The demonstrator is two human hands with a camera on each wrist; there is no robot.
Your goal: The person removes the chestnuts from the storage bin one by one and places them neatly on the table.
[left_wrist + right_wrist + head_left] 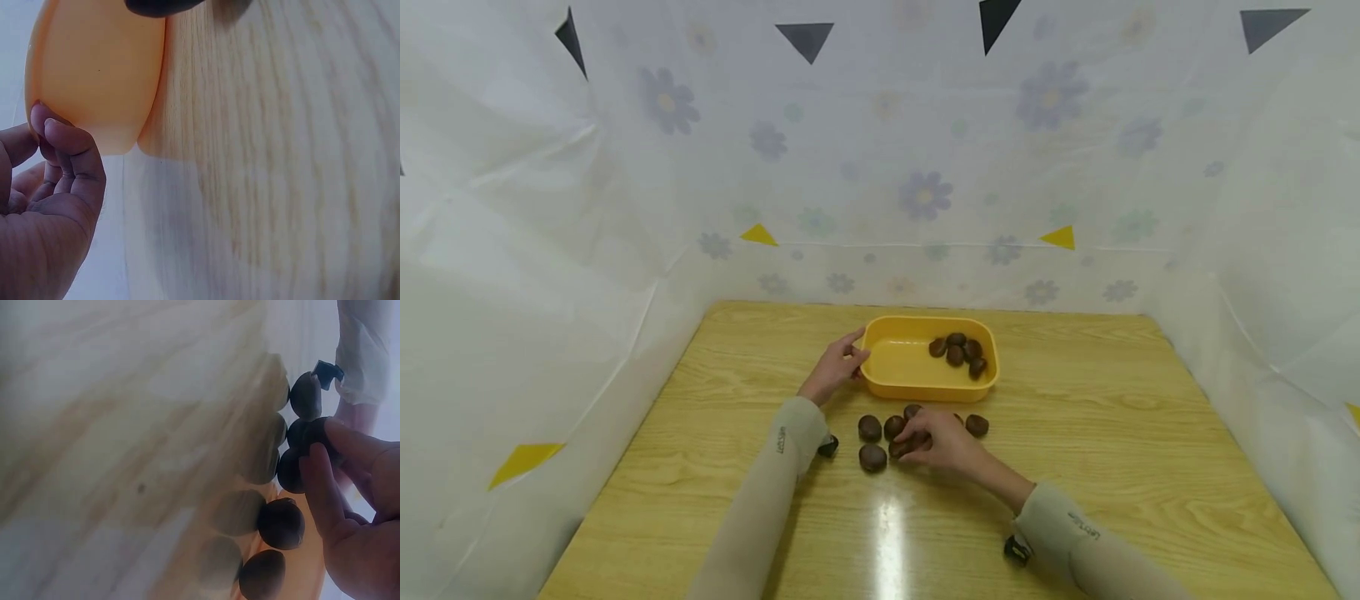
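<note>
Under the right hand, near the middle of the tabletop, lies a loose cluster of chestnuts, and the fingertips pinch one chestnut at the cluster's near edge; the right wrist view shows thumb and fingers closing the grip on a dark nut. Just beyond the cluster, away from the person, sits the yellow tray, its long axis running left to right, with five chestnuts gathered in its right end. The left hand rests its relaxed, nearly straight fingers against the tray's left end without closing round it. Nothing stands between the cluster and the tray's near rim. A flowered white sheet encloses the tabletop on three sides.
</note>
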